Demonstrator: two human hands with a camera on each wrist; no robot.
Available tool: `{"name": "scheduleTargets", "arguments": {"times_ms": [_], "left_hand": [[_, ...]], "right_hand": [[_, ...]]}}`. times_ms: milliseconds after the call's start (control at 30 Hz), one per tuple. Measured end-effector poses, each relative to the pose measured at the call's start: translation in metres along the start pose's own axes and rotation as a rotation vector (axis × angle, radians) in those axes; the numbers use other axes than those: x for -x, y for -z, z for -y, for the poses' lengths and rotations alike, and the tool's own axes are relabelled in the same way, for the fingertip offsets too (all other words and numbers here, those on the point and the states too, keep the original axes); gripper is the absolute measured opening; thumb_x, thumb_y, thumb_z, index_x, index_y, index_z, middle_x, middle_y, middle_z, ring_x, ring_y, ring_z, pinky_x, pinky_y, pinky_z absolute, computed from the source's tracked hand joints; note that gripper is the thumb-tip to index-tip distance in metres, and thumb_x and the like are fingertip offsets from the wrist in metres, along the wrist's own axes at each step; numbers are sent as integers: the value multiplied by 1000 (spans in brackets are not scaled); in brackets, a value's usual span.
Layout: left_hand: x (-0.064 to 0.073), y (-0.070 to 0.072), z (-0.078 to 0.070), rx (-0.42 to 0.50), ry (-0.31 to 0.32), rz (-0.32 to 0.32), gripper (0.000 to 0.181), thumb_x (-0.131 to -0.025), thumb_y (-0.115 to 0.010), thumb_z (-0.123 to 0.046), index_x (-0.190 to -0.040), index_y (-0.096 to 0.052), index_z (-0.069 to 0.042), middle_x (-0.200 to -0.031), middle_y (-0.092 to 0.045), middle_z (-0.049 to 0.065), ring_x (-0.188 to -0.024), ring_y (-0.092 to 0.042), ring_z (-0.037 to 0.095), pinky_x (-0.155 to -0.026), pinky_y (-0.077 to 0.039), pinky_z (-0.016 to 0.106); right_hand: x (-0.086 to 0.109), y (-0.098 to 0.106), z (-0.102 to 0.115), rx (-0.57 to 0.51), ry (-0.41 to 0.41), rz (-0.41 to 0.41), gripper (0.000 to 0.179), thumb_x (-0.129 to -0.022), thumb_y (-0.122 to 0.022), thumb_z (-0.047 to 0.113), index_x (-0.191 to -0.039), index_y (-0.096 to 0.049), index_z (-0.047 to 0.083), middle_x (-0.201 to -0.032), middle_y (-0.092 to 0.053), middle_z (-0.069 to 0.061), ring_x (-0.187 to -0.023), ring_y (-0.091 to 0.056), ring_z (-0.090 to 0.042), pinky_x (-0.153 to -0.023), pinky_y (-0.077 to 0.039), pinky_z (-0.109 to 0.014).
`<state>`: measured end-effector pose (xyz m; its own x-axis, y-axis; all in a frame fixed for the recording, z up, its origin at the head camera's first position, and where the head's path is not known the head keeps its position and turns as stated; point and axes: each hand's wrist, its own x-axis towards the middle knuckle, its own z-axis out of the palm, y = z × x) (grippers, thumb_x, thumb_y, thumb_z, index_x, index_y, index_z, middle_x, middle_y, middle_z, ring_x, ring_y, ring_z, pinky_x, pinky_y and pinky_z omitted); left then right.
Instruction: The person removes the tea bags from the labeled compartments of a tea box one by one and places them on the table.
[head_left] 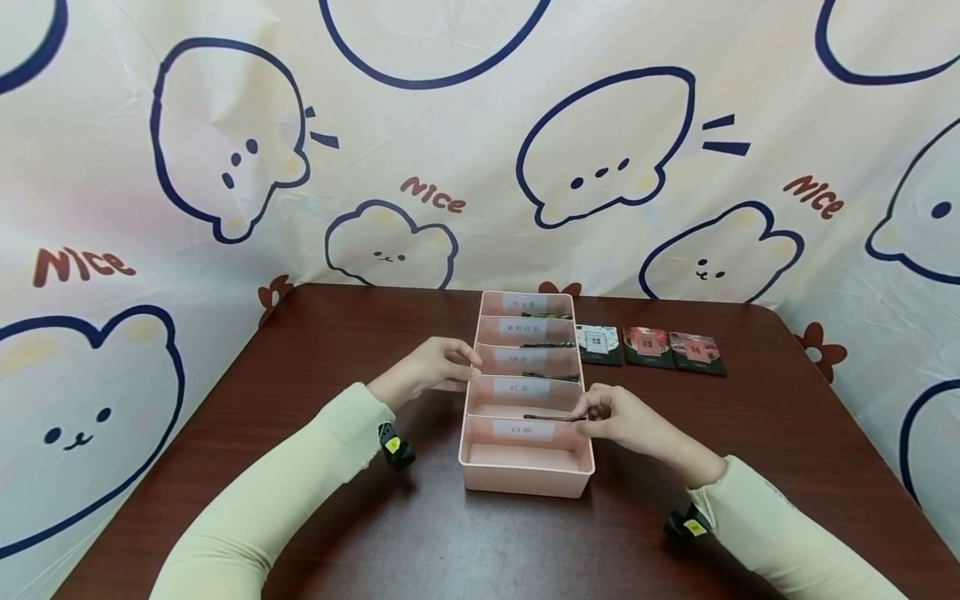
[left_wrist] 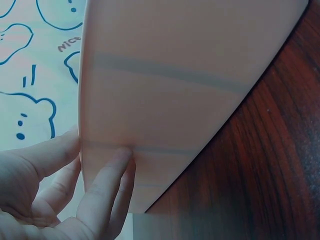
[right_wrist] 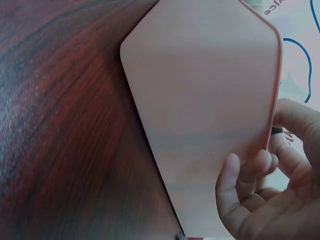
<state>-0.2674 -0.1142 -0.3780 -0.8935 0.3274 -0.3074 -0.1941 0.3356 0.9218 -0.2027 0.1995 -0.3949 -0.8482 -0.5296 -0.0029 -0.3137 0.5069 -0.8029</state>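
— Two hands on the pink box (head_left: 525, 479), that's what I see. It sits mid-table (head_left: 300, 517), long, five compartments front to back, each with a white label.

— Left hand (head_left: 427, 371)?

— Against the box's left outer wall, about level with the third and fourth compartments. Fingers mostly straight, pads flat on the wall, thumb apart on the rim side. Wrist view confirms: fingertips (left_wrist: 117, 160) pressing the pink side, nothing clasped.

— Right hand (head_left: 622, 421)?

— At the right rim, by the fourth compartment. Thumb and fingers pinched on a thin dark packet (head_left: 551, 417), seen edge-on, lying across the divider between the fourth and fifth compartments. Right wrist view shows curled fingers (right_wrist: 250, 167) beside the box wall; the packet barely shows there.

— Anything else?

— Dark packets stand in the three back compartments, too small to read. Three flat packets (head_left: 648, 346) lie in a row on the table just right of the box's far end. Cartoon-bear cloth (head_left: 600, 150) behind. Both sleeves pale yellow.
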Motion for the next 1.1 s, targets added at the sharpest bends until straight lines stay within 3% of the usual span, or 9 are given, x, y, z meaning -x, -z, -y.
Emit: {"name": "scheduleTargets", "arguments": {"times_ms": [200, 300, 533, 667, 867, 1100], "left_hand": [[0, 0, 0, 4, 0, 5, 23, -86, -71, -2, -107, -62, 3, -106, -62, 14, -86, -66, 18, -87, -57, 42], [0, 0, 0, -2, -8, 7, 23, -86, -71, -2, -106, -62, 3, -106, -62, 14, -86, -66, 18, -87, -57, 42], [0, 0, 0, 4, -2, 5, 22, -86, -70, -2, -106, -62, 3, -105, -62, 14, -86, -66, 18, -87, -57, 42], [-1, 0, 1, 11, -6, 8, 21, -86, -70, -2, -105, -62, 3, -103, -62, 13, -86, -66, 18, -88, -56, 44], [0, 0, 1, 13, -5, 0, 20, -86, -70, -1, -105, -63, 2, -104, -62, 14, -87, -66, 19, -89, -55, 45], [0, -1, 1, 9, -3, -3, 22, -86, -71, -3, -106, -62, 2, -105, -62, 14, -87, -66, 20, -88, -56, 43]], "right_hand": [[-3, -3, 4, 28, -16, -61, 5, -83, -75, 12, -83, -70, 10, -88, -57, -4, -71, -44, -12, -56, -38, -21], [-3, -1, 9, 17, 22, -96, 7, -81, -77, 11, -82, -70, 9, -87, -56, -4, -70, -45, -12, -56, -39, -21], [-1, 10, 23, -119, 143, -181, 9, -83, -74, 6, -86, -66, 10, -98, -64, -6, -90, -60, -9, -77, -54, -24], [2, 20, 34, -240, 226, -237, 11, -86, -69, -3, -89, -65, 6, -98, -68, -3, -90, -64, -9, -74, -57, -24], [9, 37, 49, -344, 312, -420, 17, -85, -67, -9, -95, -64, 4, -91, -69, 5, -77, -65, -6, -63, -55, -19], [16, 57, 53, -477, 358, -610, 32, -83, -65, -15, -109, -61, 3, -88, -71, 2, -73, -65, -6, -66, -57, -17]]}}
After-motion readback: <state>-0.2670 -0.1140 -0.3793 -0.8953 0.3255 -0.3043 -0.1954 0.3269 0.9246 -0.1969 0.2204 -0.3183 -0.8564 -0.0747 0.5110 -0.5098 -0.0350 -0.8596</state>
